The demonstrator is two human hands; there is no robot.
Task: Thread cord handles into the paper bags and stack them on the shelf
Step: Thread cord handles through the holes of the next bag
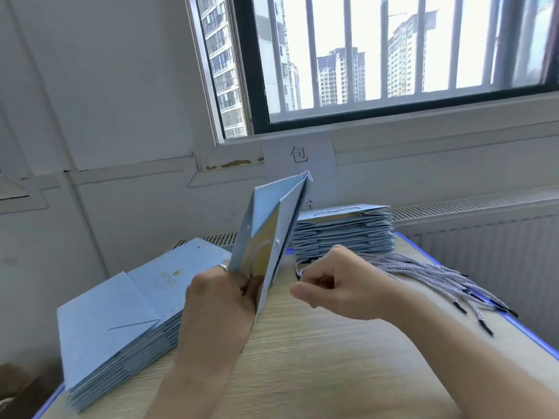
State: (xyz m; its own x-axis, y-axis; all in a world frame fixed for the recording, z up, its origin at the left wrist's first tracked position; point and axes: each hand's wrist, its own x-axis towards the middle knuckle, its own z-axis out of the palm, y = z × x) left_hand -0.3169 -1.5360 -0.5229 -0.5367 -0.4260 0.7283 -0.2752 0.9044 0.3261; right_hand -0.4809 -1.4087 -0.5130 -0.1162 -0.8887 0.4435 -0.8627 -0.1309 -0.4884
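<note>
Paper like this looks light and fairly stiff, creased hard along the folds, so the bag (269, 225) should keep its shape if held by an edge but would dent or tear at the punched holes if yanked. It stands tilted above the worktop (317, 358), mouth end down, its walls spread a little so the gold lining shows. The left hand (217, 300) grips it at that lower edge, fingers curled round the card. That is the sensible place, close to the holes, where the doubled rim looks strongest.

The right hand (332, 285) is just beside the bag, pinching a cord (298, 269) near its end. The cord is soft, twisted and limp (only the dark tip seems firm enough to steer), so it is best held right behind the tip and fed through, not pushed from further back. The loose cords (438, 276) lie fanned out on the right and could tangle if dragged.

A stack (121, 313) of flat bags sits at the left, and another pile (344, 231) at the back. No shelf is in view.
</note>
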